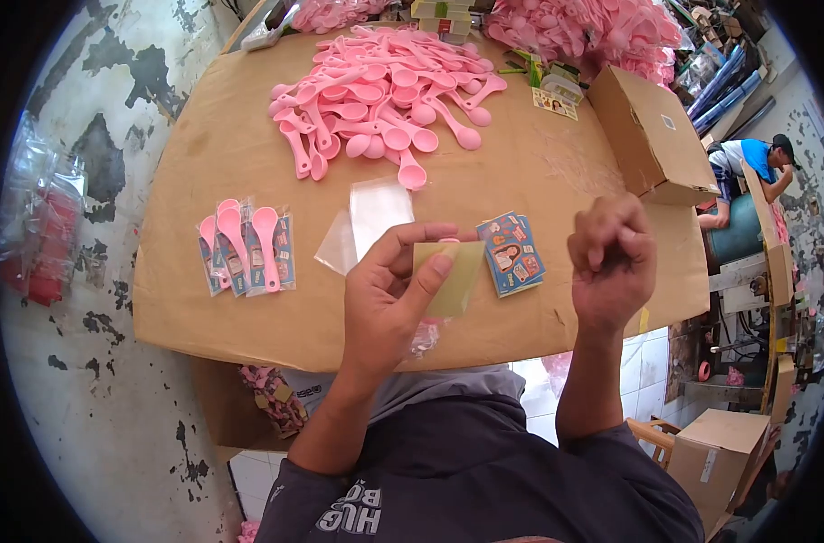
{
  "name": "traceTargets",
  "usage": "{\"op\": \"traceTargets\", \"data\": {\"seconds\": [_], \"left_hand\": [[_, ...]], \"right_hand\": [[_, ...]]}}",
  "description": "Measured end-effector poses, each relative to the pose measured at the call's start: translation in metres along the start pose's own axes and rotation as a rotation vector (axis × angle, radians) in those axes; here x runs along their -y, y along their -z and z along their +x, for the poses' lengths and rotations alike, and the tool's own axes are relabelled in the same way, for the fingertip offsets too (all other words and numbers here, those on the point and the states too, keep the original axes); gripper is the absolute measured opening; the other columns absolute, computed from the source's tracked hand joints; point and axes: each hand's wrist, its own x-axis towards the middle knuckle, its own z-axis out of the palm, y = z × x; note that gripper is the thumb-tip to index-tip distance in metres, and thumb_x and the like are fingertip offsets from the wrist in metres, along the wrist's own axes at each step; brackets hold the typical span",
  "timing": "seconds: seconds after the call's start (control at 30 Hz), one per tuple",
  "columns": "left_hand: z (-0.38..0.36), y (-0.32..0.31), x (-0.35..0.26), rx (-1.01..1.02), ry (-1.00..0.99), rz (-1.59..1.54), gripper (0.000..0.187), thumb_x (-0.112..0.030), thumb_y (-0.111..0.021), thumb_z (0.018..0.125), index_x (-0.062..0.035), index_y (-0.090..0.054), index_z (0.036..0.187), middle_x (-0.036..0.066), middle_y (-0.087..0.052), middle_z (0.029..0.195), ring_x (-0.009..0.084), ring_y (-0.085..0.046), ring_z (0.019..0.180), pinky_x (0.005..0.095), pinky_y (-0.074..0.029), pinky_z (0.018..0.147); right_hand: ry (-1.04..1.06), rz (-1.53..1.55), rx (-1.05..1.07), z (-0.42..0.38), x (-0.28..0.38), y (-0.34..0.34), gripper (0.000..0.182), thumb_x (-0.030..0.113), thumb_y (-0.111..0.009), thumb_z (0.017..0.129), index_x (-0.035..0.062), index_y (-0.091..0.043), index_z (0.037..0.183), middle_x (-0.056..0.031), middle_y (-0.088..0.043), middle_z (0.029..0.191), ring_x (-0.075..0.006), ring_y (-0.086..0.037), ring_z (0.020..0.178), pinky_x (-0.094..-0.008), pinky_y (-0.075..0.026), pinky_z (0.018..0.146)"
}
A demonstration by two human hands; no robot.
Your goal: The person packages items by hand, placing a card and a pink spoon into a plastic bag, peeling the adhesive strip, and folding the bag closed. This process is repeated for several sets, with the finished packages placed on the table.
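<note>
A pale green card (461, 288) sits pinched between thumb and fingers in the left hand (385, 294) above the table (222, 145), half hiding something pink (435, 320). The right hand (614, 258) hovers apart, fingers curled inward; I can't tell whether it grips anything. Brown sheeting covers the tabletop, near a peeling wall (113, 389).

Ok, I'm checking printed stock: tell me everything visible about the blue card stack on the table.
The blue card stack lies flat on the brown tabletop, between the left hand and right hand, touched by neither. Slightly misaligned edges show pale yellow; the top, seemingly printed paper, bears a figure and small pictures.
</note>
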Motion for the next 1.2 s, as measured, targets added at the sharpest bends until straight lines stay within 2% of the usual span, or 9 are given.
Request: {"op": "traceTargets", "data": {"seconds": [0.07,0.13,0.23,0.33,0.43,0.67,0.87,0.93,1.2], "left_hand": [[0.003,-0.001,0.001,0.000,-0.026,-0.019,0.030,-0.010,-0.063,0.102,0.0048,-0.059,0.127,0.020,-0.071,0.120,0.0170,-0.072,0.099,0.0301,-0.059,0.086],[0.006,-0.004,0.003,-0.046,-0.160,0.007,0.026,-0.010,-0.064,0.101,0.0045,-0.062,0.123,0.017,-0.071,0.118,0.0147,-0.069,0.103,0.0290,-0.057,0.088],[0.004,-0.001,0.000,0.000,-0.103,-0.007,0.024,-0.006,-0.064,0.101,0.0050,-0.062,0.123,0.014,-0.066,0.123,0.0121,-0.062,0.111,0.0256,-0.053,0.092],[0.005,-0.001,0.001,0.029,-0.102,-0.018,0.026,-0.006,-0.065,0.101,0.0056,-0.061,0.124,0.011,-0.065,0.117,0.0119,-0.063,0.108,0.0262,-0.053,0.092],[0.003,0.002,0.003,0.020,-0.121,-0.005,0.028,-0.007,-0.065,0.101,0.0064,-0.061,0.126,0.012,-0.068,0.119,0.0127,-0.064,0.109,0.0266,-0.054,0.091],[0.002,0.008,-0.006,-0.014,-0.044,0.019,0.026,-0.007,-0.064,0.102,0.0079,-0.065,0.123,0.015,-0.073,0.112,0.0143,-0.069,0.100,0.0270,-0.055,0.087],[0.001,0.011,-0.003,0.004,-0.141,0.096,0.024,-0.005,-0.062,0.103,0.0059,-0.066,0.123,0.014,-0.075,0.107,0.0121,-0.070,0.094,0.0258,-0.056,0.081],[0.000,0.012,-0.002,0.050,-0.179,-0.026,0.021,-0.003,-0.061,0.102,0.0048,-0.066,0.121,0.014,-0.075,0.106,0.0111,-0.069,0.093,0.0249,-0.056,0.080],[-0.002,0.021,-0.002,0.057,-0.216,0.075,0.012,0.001,-0.060,0.099,0.0027,-0.065,0.109,0.007,-0.071,0.092,0.0069,-0.063,0.080,0.0208,-0.050,0.072]], "right_hand": [[-0.132,0.003,0.028,-0.003,-0.002,-0.004,0.019,0.015,-0.052,0.103,0.0041,-0.061,0.091,0.0010,-0.048,0.073,-0.0078,-0.033,0.054,-0.0248,-0.032,0.052],[-0.317,-0.193,0.093,-0.006,-0.006,-0.009,0.017,0.018,-0.060,0.101,0.0026,-0.067,0.098,0.0027,-0.051,0.075,-0.0048,-0.038,0.058,-0.0224,-0.034,0.054],[-0.205,-0.488,0.167,-0.011,-0.018,-0.035,0.017,0.016,-0.067,0.099,0.0002,-0.069,0.106,0.0037,-0.056,0.079,-0.0022,-0.045,0.064,-0.0202,-0.036,0.058],[-0.177,-0.536,0.241,-0.010,-0.027,-0.034,0.018,0.012,-0.071,0.097,-0.0012,-0.069,0.109,0.0029,-0.063,0.086,-0.0020,-0.053,0.072,-0.0191,-0.040,0.062],[-0.277,-0.397,0.168,-0.010,-0.023,-0.040,0.015,0.011,-0.070,0.099,-0.0011,-0.069,0.108,0.0007,-0.067,0.092,-0.0026,-0.056,0.075,-0.0194,-0.043,0.065],[-0.365,-0.430,0.156,-0.008,-0.014,-0.040,0.015,0.010,-0.068,0.100,-0.0021,-0.069,0.109,-0.0006,-0.069,0.091,-0.0028,-0.058,0.075,-0.0192,-0.046,0.065],[-0.271,-0.434,0.186,-0.008,-0.012,-0.038,0.012,0.008,-0.066,0.101,0.0002,-0.070,0.109,-0.0007,-0.068,0.091,-0.0027,-0.057,0.072,-0.0187,-0.043,0.059],[-0.241,-0.321,0.235,-0.008,-0.012,-0.037,0.010,0.005,-0.064,0.101,0.0009,-0.071,0.106,-0.0018,-0.067,0.093,-0.0029,-0.057,0.072,-0.0185,-0.042,0.057],[-0.201,-0.338,0.286,-0.008,-0.012,-0.034,0.013,-0.004,-0.059,0.099,-0.0016,-0.072,0.099,-0.0055,-0.066,0.097,-0.0057,-0.057,0.074,-0.0194,-0.044,0.062]]}}
